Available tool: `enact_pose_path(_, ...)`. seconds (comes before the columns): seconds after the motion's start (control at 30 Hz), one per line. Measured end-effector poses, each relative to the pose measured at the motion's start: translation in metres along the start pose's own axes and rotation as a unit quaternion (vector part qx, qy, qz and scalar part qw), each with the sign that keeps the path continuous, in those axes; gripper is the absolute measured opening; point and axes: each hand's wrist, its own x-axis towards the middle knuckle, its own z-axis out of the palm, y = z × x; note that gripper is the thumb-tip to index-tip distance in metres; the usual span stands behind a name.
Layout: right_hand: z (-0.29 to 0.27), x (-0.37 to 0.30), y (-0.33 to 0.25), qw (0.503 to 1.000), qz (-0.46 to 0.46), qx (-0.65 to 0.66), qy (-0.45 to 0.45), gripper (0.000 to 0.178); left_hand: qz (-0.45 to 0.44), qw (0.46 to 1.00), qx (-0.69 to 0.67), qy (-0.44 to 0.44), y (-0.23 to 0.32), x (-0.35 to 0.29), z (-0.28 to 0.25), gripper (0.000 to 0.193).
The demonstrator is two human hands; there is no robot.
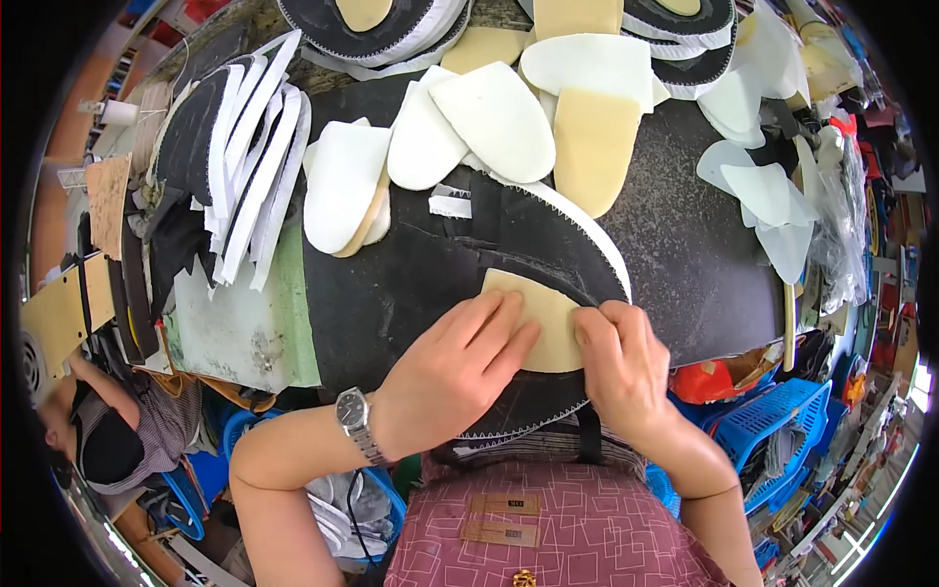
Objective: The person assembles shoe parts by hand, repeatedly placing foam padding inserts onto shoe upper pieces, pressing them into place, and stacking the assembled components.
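One beige toe-shaped piece (554,333), lying on a black white-edged upper (553,240) at the near edge of the worktop (719,264). Our left hand (460,342) lay over its left part, fingers extended and close together; our right hand (626,367) was at its right edge, fingers curled, and we could not tell whether they pinched the piece or only pressed it.

Risks, by our judgement: uneven pressure between the two hands could skew the piece; the folds in the black material could leave a crease beneath it; the upper's near edge, reaching our apron (577,543), could catch there and drag. One loose white-edged strip (450,203), just beyond, could slip under. Several white toe-shaped pieces (494,122) overlapped farther off and could slide if nudged.

Markings: two tan tabs (479,532) on the apron, each with small dark print, not transcribed. One wristwatch (353,411), left wrist; its dial was too small for us to read.
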Motion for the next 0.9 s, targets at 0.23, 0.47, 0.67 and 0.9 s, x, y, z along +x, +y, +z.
enact_pose_path(0.23, -0.038, 0.035, 0.031, 0.893, 0.307, 0.315, -0.095, 0.055, -0.049, 0.996, 0.034, -0.061, 0.011, -0.034, 0.026, 0.066)
enact_pose_path(0.47, -0.036, 0.051, 0.007, 0.796, 0.207, 0.429, -0.373, 0.056, -0.011, 0.995, 0.09, 0.049, 0.017, -0.071, 0.045, 0.056)
enact_pose_path(0.67, -0.067, 0.109, -0.031, 0.82, 0.091, 0.515, -0.234, 0.059, -0.134, 0.9, -0.014, 0.414, -0.031, -0.11, -0.011, 0.065)
enact_pose_path(0.9, 0.019, 0.301, -0.046, 0.841, 0.253, 0.477, -0.002, 0.05, -0.273, 0.877, 0.133, 0.373, -0.159, -0.041, -0.112, 0.047)
